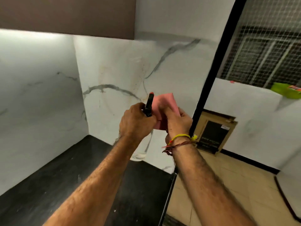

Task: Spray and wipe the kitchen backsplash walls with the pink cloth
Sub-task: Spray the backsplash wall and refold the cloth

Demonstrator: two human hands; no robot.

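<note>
While left hand (136,121) grips spray bottle (141,149) by neck, nozzle aimed at marble backsplash (123,66), I hold right hand (176,123) pinching pink cloth (164,103) just beside it, both hands together, cloth near wall, ready to wipe after spraying.

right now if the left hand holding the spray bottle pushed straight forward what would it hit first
Most likely the white marble backsplash wall: the left hand points the clear spray bottle's black nozzle at it, nothing visible between, though depth is unclear.
</note>
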